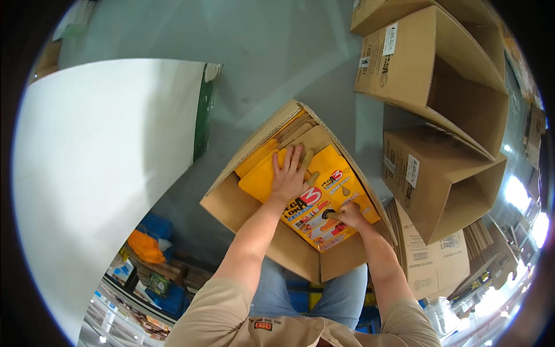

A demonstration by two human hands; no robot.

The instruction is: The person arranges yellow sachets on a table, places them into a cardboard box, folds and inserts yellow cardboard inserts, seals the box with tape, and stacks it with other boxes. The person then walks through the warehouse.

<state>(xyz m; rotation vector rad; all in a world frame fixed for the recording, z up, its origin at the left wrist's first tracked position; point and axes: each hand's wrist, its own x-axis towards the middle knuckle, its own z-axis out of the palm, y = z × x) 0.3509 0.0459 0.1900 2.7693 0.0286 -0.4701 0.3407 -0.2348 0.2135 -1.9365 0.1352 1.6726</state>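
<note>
Before me an opened corrugated cardboard box (253, 212) holds yellow printed cardboard packages (303, 217), with pictures of shoes on the largest face. My left hand (289, 178) lies spread on the yellow cardboard, fingers apart. Tan coverings sheathe some of its fingers. My right hand (350, 215) is at the right part of the printed packages, its covered thumb pointing left across them. Its other fingers are curled and partly hidden, so a grip cannot be made out. Brown cardboard edges (299, 129) stand along the box's far inner wall.
Several large open cartons (399, 65) stand on the right, with flattened printed cardboard (433, 256) below them. A white panel (108, 143) with a green edge (204, 117) fills the left. Blue bins (154, 230), one with orange material (147, 247), sit at the lower left.
</note>
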